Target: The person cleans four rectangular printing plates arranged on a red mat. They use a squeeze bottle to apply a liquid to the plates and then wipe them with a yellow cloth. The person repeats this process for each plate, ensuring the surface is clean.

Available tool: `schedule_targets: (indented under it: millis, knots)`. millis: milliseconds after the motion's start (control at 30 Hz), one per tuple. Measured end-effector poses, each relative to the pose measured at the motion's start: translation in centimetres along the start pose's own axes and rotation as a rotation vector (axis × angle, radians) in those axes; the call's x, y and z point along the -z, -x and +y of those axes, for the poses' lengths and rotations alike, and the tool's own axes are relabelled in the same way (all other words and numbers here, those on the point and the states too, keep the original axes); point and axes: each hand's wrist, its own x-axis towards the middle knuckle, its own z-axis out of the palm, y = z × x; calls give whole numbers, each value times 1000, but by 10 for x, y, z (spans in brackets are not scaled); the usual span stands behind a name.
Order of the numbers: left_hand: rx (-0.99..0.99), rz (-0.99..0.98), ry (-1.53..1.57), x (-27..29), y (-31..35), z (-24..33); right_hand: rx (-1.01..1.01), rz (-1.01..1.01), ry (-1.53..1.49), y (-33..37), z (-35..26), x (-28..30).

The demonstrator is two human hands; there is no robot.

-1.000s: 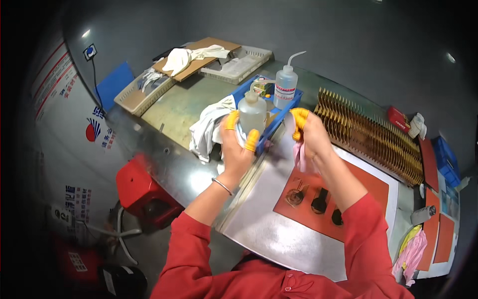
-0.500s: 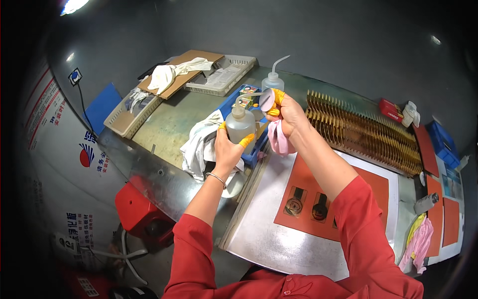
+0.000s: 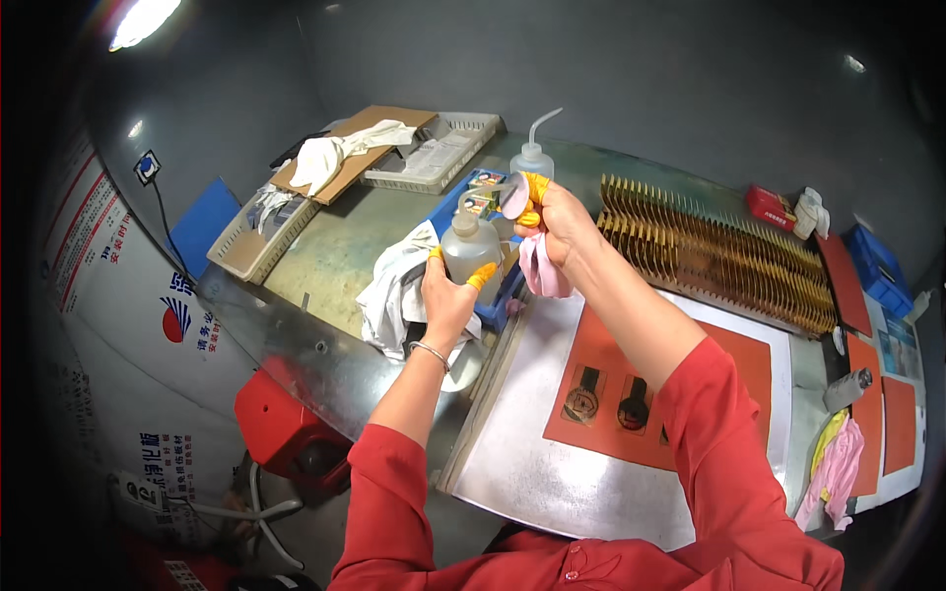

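Note:
My left hand (image 3: 451, 301), yellow-orange covers on its fingertips, is wrapped round a translucent wash bottle (image 3: 473, 252). The bottle's bent spout reaches toward a flat, round, greyish-pink disc (image 3: 513, 195). Between its covered fingers my right hand (image 3: 564, 223) grips that disc, tilted, above the bottle's right side. A pink cloth (image 3: 541, 268) hangs from the same hand. Beside my left hand lies a crumpled white cloth (image 3: 390, 292). Behind the bottle, partly hidden, is a blue tray (image 3: 448, 209) with small printed boxes in it.
A second wash bottle (image 3: 532, 163) stands farther back. To the right is a rack of upright gold plates (image 3: 714, 261). An orange sheet (image 3: 611, 433) with dark round designs lies on the white board (image 3: 512, 463). Pale baskets (image 3: 258, 241) sit at the back left, a red stool (image 3: 286, 414) below.
The whole view has shifted slightly. The disc now stands more edge-on beside the spout's end. Both hands keep their holds.

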Motion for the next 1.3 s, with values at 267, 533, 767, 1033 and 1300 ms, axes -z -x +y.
schedule_targets:
  millis: [267,533,767,1033,1300]
  knots:
    - [-73,10,-69,-8,5,-8,23,77,151,17,-20,2]
    - [-414,-577,-160,14,120,23,19,105,1157,127,-76,46]
    - [-165,-639,-62,3,115,5,-306,55,1441,192,16,80]
    - [-137,-607,-134,2,96,-23,-31,57,1741,195,68,96]
    - [-104,-577,-39,5,92,-28,59,94,1855,206,78,93]
